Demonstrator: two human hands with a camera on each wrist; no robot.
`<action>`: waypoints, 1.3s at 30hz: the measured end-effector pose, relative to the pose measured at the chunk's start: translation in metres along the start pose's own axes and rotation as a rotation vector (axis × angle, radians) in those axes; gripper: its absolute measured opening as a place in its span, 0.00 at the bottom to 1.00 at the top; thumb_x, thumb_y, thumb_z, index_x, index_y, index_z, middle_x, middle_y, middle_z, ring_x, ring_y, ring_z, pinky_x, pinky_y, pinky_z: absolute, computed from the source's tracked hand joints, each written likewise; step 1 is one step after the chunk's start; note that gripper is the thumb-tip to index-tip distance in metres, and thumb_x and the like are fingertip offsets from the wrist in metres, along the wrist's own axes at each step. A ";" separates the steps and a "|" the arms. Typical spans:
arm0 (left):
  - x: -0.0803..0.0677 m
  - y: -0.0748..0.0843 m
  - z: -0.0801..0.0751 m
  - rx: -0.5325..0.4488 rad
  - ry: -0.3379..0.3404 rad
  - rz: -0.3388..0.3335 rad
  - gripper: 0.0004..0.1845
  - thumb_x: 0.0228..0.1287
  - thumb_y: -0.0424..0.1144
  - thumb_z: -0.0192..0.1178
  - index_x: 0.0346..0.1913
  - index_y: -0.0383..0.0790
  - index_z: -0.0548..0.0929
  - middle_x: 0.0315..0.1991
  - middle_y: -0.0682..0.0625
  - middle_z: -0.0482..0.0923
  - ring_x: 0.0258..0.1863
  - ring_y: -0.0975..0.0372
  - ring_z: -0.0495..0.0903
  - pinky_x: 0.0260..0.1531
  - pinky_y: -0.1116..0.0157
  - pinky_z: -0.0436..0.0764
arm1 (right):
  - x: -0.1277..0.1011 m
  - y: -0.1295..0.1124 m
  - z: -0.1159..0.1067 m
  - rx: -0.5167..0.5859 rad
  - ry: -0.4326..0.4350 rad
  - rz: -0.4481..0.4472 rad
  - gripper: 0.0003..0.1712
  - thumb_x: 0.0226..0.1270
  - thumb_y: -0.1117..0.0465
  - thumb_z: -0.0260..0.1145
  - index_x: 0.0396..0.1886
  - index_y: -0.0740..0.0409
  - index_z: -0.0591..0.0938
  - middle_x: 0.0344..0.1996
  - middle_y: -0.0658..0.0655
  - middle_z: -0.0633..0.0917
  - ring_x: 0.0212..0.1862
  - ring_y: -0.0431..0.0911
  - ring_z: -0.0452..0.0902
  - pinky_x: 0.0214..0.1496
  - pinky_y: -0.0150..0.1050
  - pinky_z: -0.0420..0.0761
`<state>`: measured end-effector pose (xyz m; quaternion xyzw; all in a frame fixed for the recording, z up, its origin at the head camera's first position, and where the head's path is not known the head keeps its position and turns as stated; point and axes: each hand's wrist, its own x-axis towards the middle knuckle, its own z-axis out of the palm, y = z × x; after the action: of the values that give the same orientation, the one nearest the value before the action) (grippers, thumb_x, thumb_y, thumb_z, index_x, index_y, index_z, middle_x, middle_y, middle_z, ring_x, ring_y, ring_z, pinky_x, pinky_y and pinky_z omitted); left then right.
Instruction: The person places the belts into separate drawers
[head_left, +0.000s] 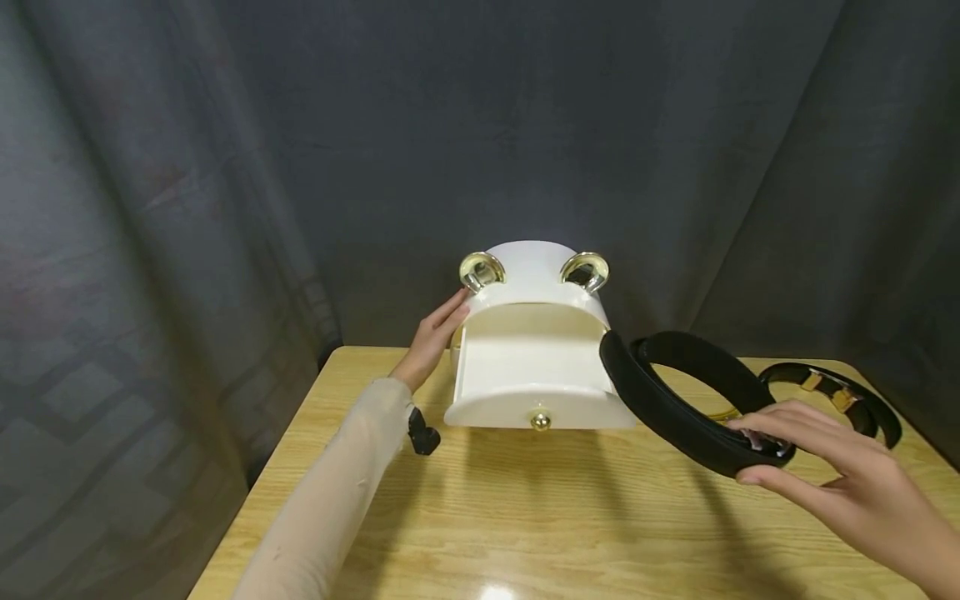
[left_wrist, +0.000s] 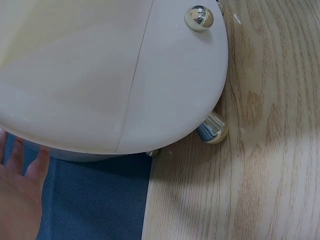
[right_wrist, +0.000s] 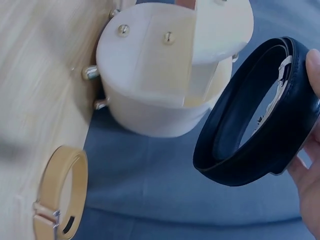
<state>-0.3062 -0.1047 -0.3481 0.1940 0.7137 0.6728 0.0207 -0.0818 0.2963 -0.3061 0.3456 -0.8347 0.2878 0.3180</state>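
A coiled black leather belt (head_left: 678, 392) is being pinched by the right hand (head_left: 840, 475) above the tabletop (head_left: 570, 517), its loop tilted, long axis running toward the white rounded drawer box (head_left: 536, 350). The box's left side is being touched by the left hand (head_left: 435, 337), fingers straight.

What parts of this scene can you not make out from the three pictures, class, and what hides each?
- White box: what lies in its pulled-out drawer is hidden by the drawer front in the head view.
- Left hand: its palm side is hidden against the box; the left wrist view cuts it off at the edge.
- Right hand: its fingertips are hidden inside the coiled black belt.
- Second belt: partly behind that hand.
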 end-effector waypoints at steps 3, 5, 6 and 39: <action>0.000 0.003 0.001 -0.005 0.002 -0.011 0.29 0.78 0.45 0.50 0.77 0.46 0.59 0.77 0.54 0.55 0.76 0.60 0.51 0.73 0.60 0.54 | 0.012 -0.001 0.005 0.038 0.008 -0.047 0.29 0.63 0.41 0.65 0.45 0.63 0.87 0.41 0.48 0.85 0.46 0.35 0.75 0.51 0.22 0.69; -0.003 0.012 0.002 -0.008 -0.006 -0.021 0.29 0.79 0.43 0.49 0.77 0.44 0.58 0.77 0.52 0.54 0.76 0.59 0.50 0.73 0.59 0.54 | 0.019 -0.003 0.008 0.052 -0.009 -0.058 0.28 0.63 0.41 0.65 0.46 0.62 0.87 0.41 0.47 0.85 0.46 0.35 0.76 0.51 0.22 0.70; -0.005 0.016 0.003 -0.009 -0.009 -0.026 0.29 0.79 0.42 0.49 0.77 0.43 0.57 0.77 0.51 0.54 0.76 0.58 0.50 0.73 0.59 0.54 | 0.022 -0.004 0.010 0.067 -0.014 -0.068 0.27 0.63 0.42 0.65 0.46 0.62 0.87 0.41 0.47 0.85 0.46 0.35 0.76 0.51 0.21 0.70; 0.005 -0.010 -0.003 0.056 0.052 0.029 0.27 0.78 0.45 0.50 0.75 0.47 0.64 0.74 0.55 0.61 0.74 0.63 0.55 0.71 0.62 0.58 | 0.109 -0.006 0.073 0.309 -0.174 -0.163 0.21 0.59 0.59 0.73 0.53 0.58 0.84 0.44 0.47 0.84 0.45 0.38 0.75 0.39 0.30 0.73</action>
<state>-0.3137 -0.1058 -0.3561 0.1872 0.7296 0.6576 -0.0128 -0.1621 0.1987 -0.2714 0.4805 -0.7741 0.3548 0.2099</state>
